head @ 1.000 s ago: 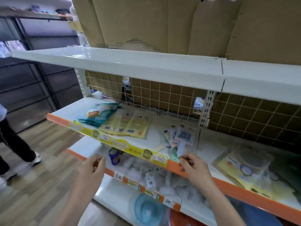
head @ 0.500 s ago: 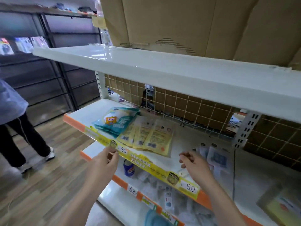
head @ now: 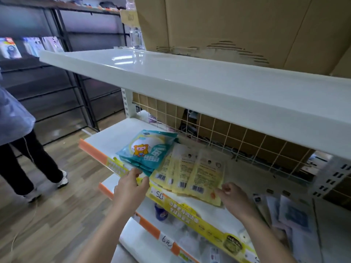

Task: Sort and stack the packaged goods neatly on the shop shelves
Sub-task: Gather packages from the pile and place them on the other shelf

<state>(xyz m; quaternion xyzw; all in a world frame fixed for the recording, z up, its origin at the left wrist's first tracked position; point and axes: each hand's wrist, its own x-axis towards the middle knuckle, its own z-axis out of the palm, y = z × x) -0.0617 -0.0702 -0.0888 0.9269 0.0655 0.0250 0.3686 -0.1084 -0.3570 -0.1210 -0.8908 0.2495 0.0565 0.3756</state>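
On the middle white shelf (head: 114,133) lies a stack of teal packets (head: 146,150) with a cartoon animal on the top one. Beside it, to the right, several flat yellow packets (head: 199,173) are fanned out with barcodes facing me. My left hand (head: 131,186) is at the near corner of the teal stack, thumb and fingers closing on its edge. My right hand (head: 231,196) has its fingers curled at the near right corner of the rightmost yellow packet, touching it.
A white top shelf (head: 171,76) carrying cardboard boxes (head: 228,25) overhangs the work area. Grey-white packets (head: 290,213) lie to the right. The lower shelf holds a small blue jar (head: 160,213) and price tags. A person (head: 17,149) stands on the wooden floor at left.
Both hands moved up and forward from the shelf's front edge onto the packets; the left reached the teal stack, the right the yellow packets. The view shifted left and closer.
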